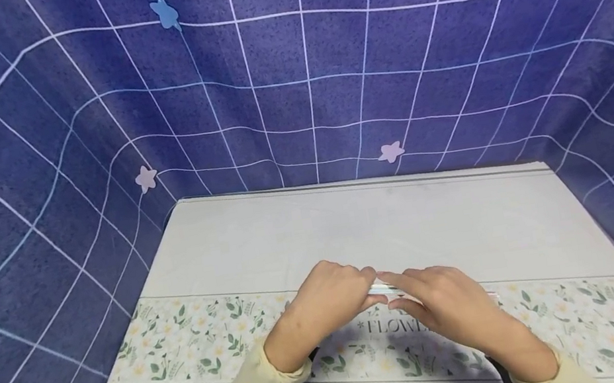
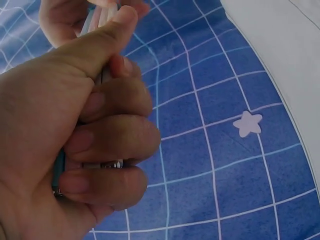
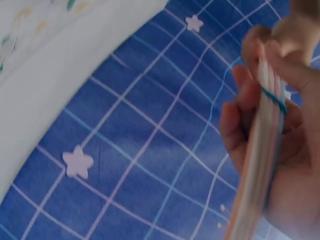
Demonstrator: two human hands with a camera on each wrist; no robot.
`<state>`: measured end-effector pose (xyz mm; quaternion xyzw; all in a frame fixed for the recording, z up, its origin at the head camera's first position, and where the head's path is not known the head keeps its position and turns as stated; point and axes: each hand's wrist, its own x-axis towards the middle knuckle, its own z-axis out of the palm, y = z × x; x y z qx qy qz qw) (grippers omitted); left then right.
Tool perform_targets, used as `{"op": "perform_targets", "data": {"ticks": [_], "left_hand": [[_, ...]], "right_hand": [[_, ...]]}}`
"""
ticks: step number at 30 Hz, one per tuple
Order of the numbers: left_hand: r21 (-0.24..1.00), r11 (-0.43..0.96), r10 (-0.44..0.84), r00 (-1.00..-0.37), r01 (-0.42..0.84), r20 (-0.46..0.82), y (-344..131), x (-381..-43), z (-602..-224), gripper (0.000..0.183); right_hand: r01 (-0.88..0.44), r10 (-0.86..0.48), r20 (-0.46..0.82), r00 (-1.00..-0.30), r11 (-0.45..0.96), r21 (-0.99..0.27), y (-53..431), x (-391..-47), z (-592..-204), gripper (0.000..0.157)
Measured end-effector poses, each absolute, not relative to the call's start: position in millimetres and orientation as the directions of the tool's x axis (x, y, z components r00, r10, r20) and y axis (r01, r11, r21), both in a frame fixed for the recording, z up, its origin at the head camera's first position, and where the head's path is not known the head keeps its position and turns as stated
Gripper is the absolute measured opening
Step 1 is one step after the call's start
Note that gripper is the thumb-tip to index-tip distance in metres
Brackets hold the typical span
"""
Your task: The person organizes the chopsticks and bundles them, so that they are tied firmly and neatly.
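Note:
A bundle of slim, pen-like sticks [image 3: 257, 165] in pastel colours is held between both hands, a teal rubber band [image 3: 274, 101] around it. My left hand [image 1: 330, 298] grips one end, its fingers curled round the sticks and the thumb along them in the left wrist view. Shiny metallic bits show between those fingers. From the other side my right hand [image 1: 451, 302] holds the bundle between thumb and fingers, with a length sticking out past the palm. Only a short stretch of the sticks shows between the hands in the head view; the rest is hidden by fingers.
Below the hands lies a white table cover [image 1: 348, 225] with a band of printed flowers and lettering. A dark blue curtain [image 1: 282, 108] with grid lines and stars surrounds the table at the back and sides.

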<state>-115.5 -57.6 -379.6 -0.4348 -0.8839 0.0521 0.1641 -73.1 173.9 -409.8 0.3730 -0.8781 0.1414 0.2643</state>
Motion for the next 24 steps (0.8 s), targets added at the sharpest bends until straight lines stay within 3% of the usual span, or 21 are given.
{"op": "perform_targets", "data": {"ticks": [4,8,13,20,24], "left_hand": [[-0.207,0.616,0.787,-0.579,0.76,0.215,-61.7,-118.2,-381.6,0.044],[-0.192,0.619,0.783,-0.579,0.761,0.227,-67.0,-120.7,-382.3,0.047],[-0.228,0.611,0.788,-0.555,0.758,0.267,-70.7,-120.9,-380.2,0.048],[-0.247,0.635,0.769,-0.571,0.732,0.287,-73.2,-115.5,-378.6,0.048],[-0.229,0.625,0.777,-0.566,0.746,0.276,-72.5,-111.8,-378.5,0.049]], "right_hand": [[-0.69,-0.562,0.491,-0.666,0.714,-0.119,186.0,-66.4,-402.4,0.047],[-0.656,-0.543,0.438,-0.717,0.737,-0.162,192.8,-63.2,-398.4,0.027],[-0.702,-0.573,0.473,-0.669,0.696,-0.15,189.3,-66.2,-401.5,0.014],[-0.715,-0.574,0.545,-0.611,0.696,-0.068,184.5,-69.4,-410.2,0.021],[-0.688,-0.551,0.578,-0.603,0.725,-0.027,181.6,-68.0,-412.2,0.035]]}}
